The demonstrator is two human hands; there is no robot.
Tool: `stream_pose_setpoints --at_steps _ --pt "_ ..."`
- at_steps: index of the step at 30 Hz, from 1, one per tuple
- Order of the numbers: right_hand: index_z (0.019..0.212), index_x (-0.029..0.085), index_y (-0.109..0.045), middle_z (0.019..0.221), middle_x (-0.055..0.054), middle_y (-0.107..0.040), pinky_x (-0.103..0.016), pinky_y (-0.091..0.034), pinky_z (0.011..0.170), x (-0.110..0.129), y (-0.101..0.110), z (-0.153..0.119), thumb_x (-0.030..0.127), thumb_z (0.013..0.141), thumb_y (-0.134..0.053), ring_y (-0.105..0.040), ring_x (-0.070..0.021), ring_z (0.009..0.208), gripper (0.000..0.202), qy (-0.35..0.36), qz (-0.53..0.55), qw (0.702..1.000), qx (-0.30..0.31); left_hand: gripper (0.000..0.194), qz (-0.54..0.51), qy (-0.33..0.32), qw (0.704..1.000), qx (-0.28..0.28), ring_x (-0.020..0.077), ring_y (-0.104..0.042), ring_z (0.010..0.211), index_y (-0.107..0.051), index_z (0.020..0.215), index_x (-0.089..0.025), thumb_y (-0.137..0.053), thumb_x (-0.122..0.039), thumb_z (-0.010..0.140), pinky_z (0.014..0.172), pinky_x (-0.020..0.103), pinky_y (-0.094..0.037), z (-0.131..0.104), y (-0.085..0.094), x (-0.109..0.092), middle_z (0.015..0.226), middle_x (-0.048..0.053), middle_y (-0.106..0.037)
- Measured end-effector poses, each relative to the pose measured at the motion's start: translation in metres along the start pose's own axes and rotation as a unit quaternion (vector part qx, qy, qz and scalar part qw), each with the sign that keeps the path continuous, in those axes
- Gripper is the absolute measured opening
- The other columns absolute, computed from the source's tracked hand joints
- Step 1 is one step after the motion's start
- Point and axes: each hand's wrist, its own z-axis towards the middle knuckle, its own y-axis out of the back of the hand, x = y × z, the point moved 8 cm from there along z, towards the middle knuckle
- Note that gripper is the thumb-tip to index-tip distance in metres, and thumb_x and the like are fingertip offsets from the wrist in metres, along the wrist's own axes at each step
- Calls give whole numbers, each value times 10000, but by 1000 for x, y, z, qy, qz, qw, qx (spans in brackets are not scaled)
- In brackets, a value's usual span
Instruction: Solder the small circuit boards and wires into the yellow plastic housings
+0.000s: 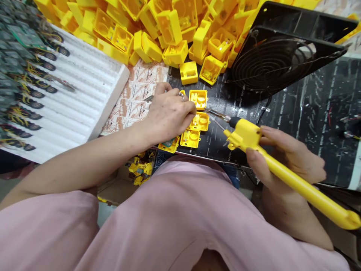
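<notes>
Over there the right hand has thumb and fingers wrapped round the yellow iron, its tip just beside the small cases on the black table. The left hand curls over them, fingers drawn in; what they pinch, I can't tell.

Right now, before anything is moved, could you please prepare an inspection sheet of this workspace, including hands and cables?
Surface: black table, printed with pale lettering.
Work pieces: open yellow cases near the front edge; yellow soldering tool.
Clutter: heap of yellow cases at the back.
Hands: left hand over the open cases, its grip unclear; right hand holding the soldering tool.
Cables: thin dark cable below the fan.
Surroundings: black fan; white foam tray with circuit boards, left.
</notes>
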Motion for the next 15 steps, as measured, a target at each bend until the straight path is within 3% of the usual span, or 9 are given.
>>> stream_pose_setpoints --at_steps 2,5,7,10,15 --pt "1438 289 -762 1045 -18 -889 -304 -691 637 6 -4 1 246 966 -918 -832 -201 740 500 36 8 999 4 297 16 1 1000 6 317 -719 1001 -789 882 -270 -539 -294 1042 1114 631 -520 2 -1 -2 850 61 -765" --pt "1177 253 -769 872 19 -849 -263 -676 593 16 -12 5 238 922 -972 -826 -188 693 327 81 31 996 27 299 55 -16 998 29 329 -719 1010 -764 893 -242 -509 -286 1042 1068 625 -546 5 -5 -5 884 90 -780" --pt "1052 254 -730 797 46 -816 -240 -646 545 22 -14 7 221 892 -997 -814 -175 659 313 100 33 994 30 282 56 -25 998 26 327 -719 1013 -759 890 -242 -520 -283 1033 1064 611 -548 5 -5 -6 869 86 -776" --pt "1018 266 -696 806 50 -821 -248 -654 552 24 -19 12 184 917 -964 -819 -172 671 298 99 16 994 45 279 23 -24 999 2 321 -725 1044 -771 878 -259 -547 -312 1035 1100 587 -529 6 -3 -4 800 55 -737" --pt "992 262 -695 823 42 -826 -227 -650 572 30 -23 19 164 933 -936 -802 -149 661 267 120 13 989 84 385 3 -21 1000 8 331 -730 1084 -777 848 -257 -543 -451 1084 1114 573 -514 7 -3 -3 787 52 -716"
